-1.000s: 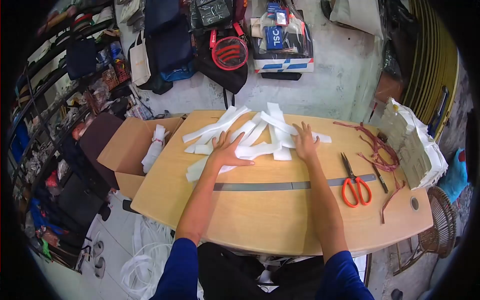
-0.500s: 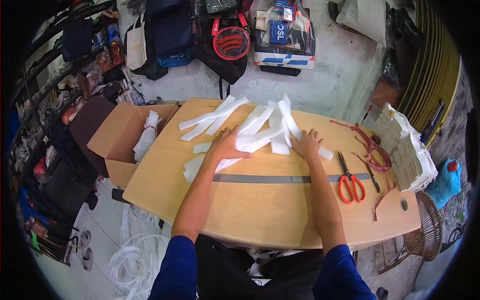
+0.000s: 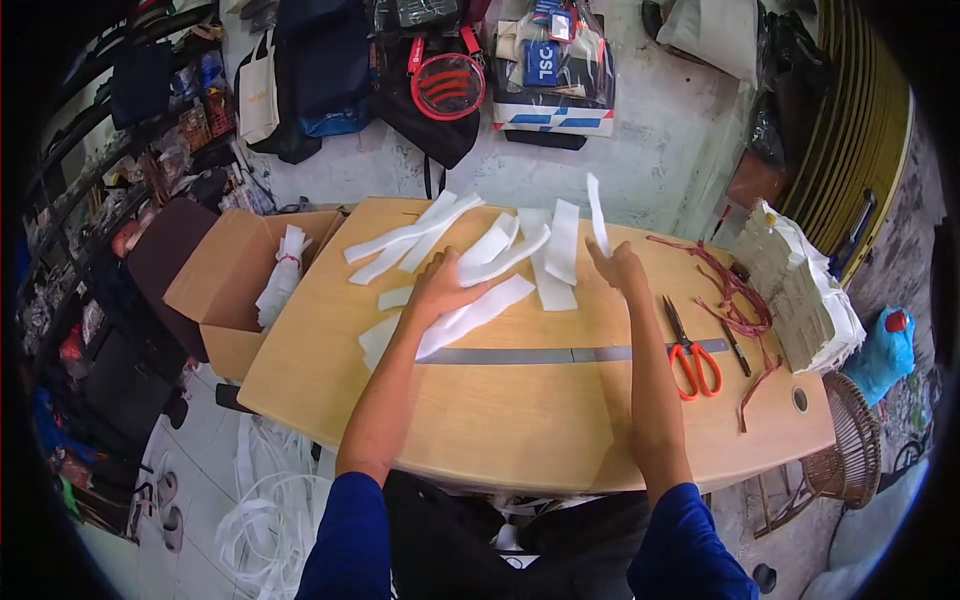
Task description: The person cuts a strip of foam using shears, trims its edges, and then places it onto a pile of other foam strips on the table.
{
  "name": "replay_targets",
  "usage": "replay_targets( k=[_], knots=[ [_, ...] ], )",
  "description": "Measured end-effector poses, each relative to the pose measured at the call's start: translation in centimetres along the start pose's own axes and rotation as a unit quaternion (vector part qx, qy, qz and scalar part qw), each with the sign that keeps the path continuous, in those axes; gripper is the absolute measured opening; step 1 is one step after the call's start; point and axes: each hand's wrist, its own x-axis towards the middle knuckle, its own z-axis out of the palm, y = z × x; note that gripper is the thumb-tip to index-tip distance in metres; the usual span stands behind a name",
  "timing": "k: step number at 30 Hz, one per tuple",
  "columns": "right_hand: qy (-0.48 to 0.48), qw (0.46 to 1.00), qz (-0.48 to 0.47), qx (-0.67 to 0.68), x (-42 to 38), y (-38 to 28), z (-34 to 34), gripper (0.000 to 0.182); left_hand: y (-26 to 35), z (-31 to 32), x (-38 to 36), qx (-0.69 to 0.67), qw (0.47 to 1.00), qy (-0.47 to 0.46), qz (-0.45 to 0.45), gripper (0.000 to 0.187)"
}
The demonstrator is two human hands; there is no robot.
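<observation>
Several white foam strips (image 3: pixel 560 242) lie scattered over the tabletop, some crossing one another. My right hand (image 3: pixel 620 270) pinches one white foam strip (image 3: pixel 596 205), which stands up above the table toward the wall. Another strip (image 3: pixel 508 262) runs out from between the thumb and fingers of my left hand (image 3: pixel 438 288), which is closed on its near end. More strips (image 3: pixel 480 312) lie beneath and beside that hand. A long grey metal ruler (image 3: pixel 500 356) lies across the table in front of both hands, partly under the right forearm.
Orange-handled scissors (image 3: pixel 690 350), a black pen (image 3: pixel 737 350) and reddish cord (image 3: pixel 735 300) lie at the right. A white wrapped block (image 3: pixel 800 290) stands on the right edge. Left of the wooden table (image 3: pixel 540 425) is an open cardboard box (image 3: pixel 230 285) with bundled white strips.
My right hand has lifted a strip off the pile, so it now stands upright. My left hand has raised the end of another strip slightly. The view has shifted a little.
</observation>
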Motion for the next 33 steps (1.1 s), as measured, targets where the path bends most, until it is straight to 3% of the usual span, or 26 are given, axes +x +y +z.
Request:
replay_targets(
  k=[4,7,12,15,17,18,21,25,26,28,30,32,33],
  knots=[
    [0.023,0.997,-0.009,0.072,-0.3,-1.8,-0.4,0.09,1.3,-1.1,-0.5,-0.047,0.999,0.016,0.004,0.065],
    [0.044,0.991,-0.034,0.12,-0.4,-2.3,-0.1,0.082,0.9,-0.9,-0.3,-0.046,0.999,0.019,0.007,0.058],
    [-0.047,0.991,-0.127,0.011,-1.5,-3.1,-1.1,0.066,-0.3,0.0,0.4,-0.075,0.997,0.034,-0.008,0.052],
    [-0.071,0.988,-0.131,0.042,-2.7,-4.1,-1.7,0.056,-0.3,0.1,0.7,-0.126,0.991,0.037,-0.031,0.051],
    [-0.066,0.984,-0.149,0.067,-3.0,-4.4,-1.5,0.054,-0.8,0.5,1.3,-0.097,0.986,0.129,0.036,0.047],
    [-0.11,0.971,-0.147,0.151,-3.2,-4.7,-1.5,0.045,-0.4,0.1,1.3,-0.096,0.986,0.131,0.037,0.047],
    [-0.22,0.898,-0.152,0.349,-4.3,-5.8,-0.8,0.023,1.6,-2.2,0.6,0.056,0.934,0.315,0.16,0.051],
    [-0.152,0.877,-0.249,0.382,-5.5,-7.8,1.6,0.027,4.2,-3.9,-0.5,0.055,0.898,0.396,0.184,0.05],
    [-0.153,0.875,-0.249,0.385,-5.8,-8.3,2.2,0.027,4.5,-3.6,-0.5,0.058,0.898,0.395,0.184,0.05],
    [-0.11,0.873,-0.266,0.393,-6.6,-9.4,3.0,0.032,4.6,-2.7,-0.3,-0.139,0.887,0.385,0.212,0.042],
    [-0.061,0.869,-0.308,0.382,-7.6,-10.0,3.8,0.034,3.0,-1.8,0.3,-0.15,0.908,0.334,0.204,0.034],
    [-0.028,0.817,-0.4,0.414,-8.1,-10.4,4.2,0.027,2.3,-1.3,0.6,-0.166,0.912,0.274,0.255,0.029],
    [-0.052,0.807,-0.407,0.425,-8.5,-10.4,4.0,0.026,3.4,-1.9,0.1,-0.267,0.901,0.231,0.251,0.03]
  ],
)
